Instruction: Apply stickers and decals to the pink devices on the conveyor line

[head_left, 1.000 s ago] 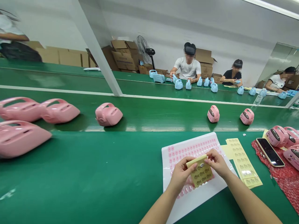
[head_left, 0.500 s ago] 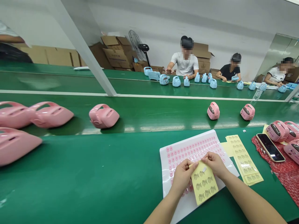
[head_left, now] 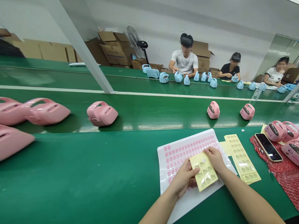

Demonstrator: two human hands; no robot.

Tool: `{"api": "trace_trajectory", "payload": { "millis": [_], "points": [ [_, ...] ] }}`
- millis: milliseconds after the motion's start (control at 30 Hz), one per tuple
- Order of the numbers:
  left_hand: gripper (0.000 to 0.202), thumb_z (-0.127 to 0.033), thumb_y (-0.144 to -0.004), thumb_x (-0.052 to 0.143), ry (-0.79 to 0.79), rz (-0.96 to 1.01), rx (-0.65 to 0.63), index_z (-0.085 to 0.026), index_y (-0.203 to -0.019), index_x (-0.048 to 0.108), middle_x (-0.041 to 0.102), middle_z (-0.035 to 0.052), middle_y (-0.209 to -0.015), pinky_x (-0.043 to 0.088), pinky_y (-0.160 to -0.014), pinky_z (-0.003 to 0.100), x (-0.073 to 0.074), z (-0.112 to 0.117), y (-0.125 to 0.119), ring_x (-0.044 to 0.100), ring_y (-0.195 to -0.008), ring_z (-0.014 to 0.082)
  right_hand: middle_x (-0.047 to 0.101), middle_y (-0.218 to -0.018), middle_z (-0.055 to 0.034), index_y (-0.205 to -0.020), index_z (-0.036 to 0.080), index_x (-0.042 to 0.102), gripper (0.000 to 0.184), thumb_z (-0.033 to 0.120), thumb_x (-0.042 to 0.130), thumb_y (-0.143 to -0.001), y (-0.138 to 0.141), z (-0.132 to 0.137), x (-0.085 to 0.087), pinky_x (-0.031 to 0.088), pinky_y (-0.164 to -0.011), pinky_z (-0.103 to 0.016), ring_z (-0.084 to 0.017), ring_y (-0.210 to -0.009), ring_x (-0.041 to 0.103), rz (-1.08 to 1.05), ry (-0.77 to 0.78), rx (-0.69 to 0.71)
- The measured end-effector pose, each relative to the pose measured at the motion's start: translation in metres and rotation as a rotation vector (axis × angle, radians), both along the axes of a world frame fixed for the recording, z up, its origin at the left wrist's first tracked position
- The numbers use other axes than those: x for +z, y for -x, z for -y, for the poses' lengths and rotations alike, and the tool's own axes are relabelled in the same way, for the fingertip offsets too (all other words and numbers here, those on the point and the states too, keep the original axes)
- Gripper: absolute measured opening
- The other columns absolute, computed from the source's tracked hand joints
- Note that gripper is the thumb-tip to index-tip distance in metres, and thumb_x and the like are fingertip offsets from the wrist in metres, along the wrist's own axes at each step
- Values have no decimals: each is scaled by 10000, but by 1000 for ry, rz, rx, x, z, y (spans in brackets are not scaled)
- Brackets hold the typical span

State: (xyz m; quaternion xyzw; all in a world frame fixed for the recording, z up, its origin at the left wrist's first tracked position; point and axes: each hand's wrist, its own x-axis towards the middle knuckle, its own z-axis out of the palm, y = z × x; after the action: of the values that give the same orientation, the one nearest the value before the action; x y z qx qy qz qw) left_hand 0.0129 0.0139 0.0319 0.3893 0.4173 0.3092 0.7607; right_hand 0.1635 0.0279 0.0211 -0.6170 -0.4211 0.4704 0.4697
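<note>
A yellow sticker sheet (head_left: 206, 178) with dark printed labels and a small white scrap near its top is held up between both hands. My left hand (head_left: 184, 177) is closed on its left edge, thumb on the front and fingers behind. My right hand (head_left: 215, 158) pinches the upper right corner. Beneath them lies a large white sheet (head_left: 164, 183) with rows of small pink stickers, partly hidden by my hands and forearms. More yellow sticker sheets (head_left: 243, 158) rest to the right on the green table.
A phone (head_left: 268, 147) lies on red bubble wrap (head_left: 283, 177) at the right, beside several pink handled plastic cases (head_left: 275, 130). More pink housings (head_left: 102, 113) stand along the green belt (head_left: 151, 112). Across it, people (head_left: 184, 60) sit behind blue cases (head_left: 163, 77).
My left hand has slid lower along the sheet's left edge, its thumb now across the front. The sheet has tilted. The view has shifted slightly, and a person opposite now handles a blue case.
</note>
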Motion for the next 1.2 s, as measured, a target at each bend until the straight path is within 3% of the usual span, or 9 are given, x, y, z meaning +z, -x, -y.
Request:
{"api": "trace_trajectory", "payload": {
  "millis": [100,200,267,333,400,500,700,1033,1200],
  "points": [
    [646,-232,-673,583,-287,-284,67,-246,-1240,273,522,113,-1139,510,-557,319,-11,0,0,624,-826,222,530,-570,20,-592,196,500,237,397,487,-718,-2,-2,-2,365,-514,-255,-147,-556,489,144,-68,14],
    [588,-160,-655,568,-791,-662,125,-259,-1206,388,475,92,-1223,462,-820,437,-22,-2,4,516,-1050,263,572,-617,2,-630,199,549,216,339,452,-762,-5,-5,-4,393,-554,-273,-166,-602,525,359,-145,33],
    [421,-156,-668,569,-1049,-811,34,-256,-1075,527,545,69,-1173,406,-891,481,-26,-4,6,481,-1093,286,586,-672,-17,-680,195,588,182,285,455,-767,-8,-8,-7,420,-591,-292,-172,-624,540,496,-199,36],
    [253,-191,-703,565,-1178,-897,-91,-246,-947,601,607,58,-1109,407,-886,496,-27,-5,6,488,-1088,303,584,-754,-45,-781,185,622,167,226,460,-766,-9,-9,-10,444,-633,-309,-179,-671,549,632,-283,30],
    [197,-236,-730,558,-1222,-975,-143,-232,-918,618,629,61,-1086,415,-872,504,-26,-5,5,495,-1084,316,574,-820,-75,-872,173,634,205,181,458,-768,-11,-7,-13,455,-681,-328,-198,-747,548,780,-381,28],
    [264,-272,-745,551,-1235,-1071,-115,-207,-997,594,638,72,-1066,386,-898,527,-25,-4,3,488,-1095,323,576,-848,-104,-866,163,651,202,150,473,-772,-10,0,-15,455,-709,-352,-229,-818,531,980,-441,69],
    [298,-283,-727,575,-1238,-1132,-125,-194,-1012,587,627,83,-1074,355,-927,541,-28,-3,2,468,-1123,326,582,-781,-96,-720,165,630,155,122,490,-772,1,7,-13,457,-623,-314,-230,-787,533,1108,-326,165],
    [314,-257,-701,605,-1199,-1121,-149,-199,-1009,578,612,80,-1094,337,-948,526,-27,-3,3,454,-1141,314,539,-748,-29,-680,189,531,93,126,482,-728,-5,5,-2,450,-647,-292,-163,-697,537,631,-188,244],
    [317,-262,-696,607,-1181,-1119,-148,-204,-1006,571,609,77,-1096,324,-954,528,-28,-3,3,448,-1145,310,524,-725,-14,-646,186,528,52,171,504,-689,-8,1,0,433,-652,-296,-152,-663,520,451,-116,174]
  ]
}}
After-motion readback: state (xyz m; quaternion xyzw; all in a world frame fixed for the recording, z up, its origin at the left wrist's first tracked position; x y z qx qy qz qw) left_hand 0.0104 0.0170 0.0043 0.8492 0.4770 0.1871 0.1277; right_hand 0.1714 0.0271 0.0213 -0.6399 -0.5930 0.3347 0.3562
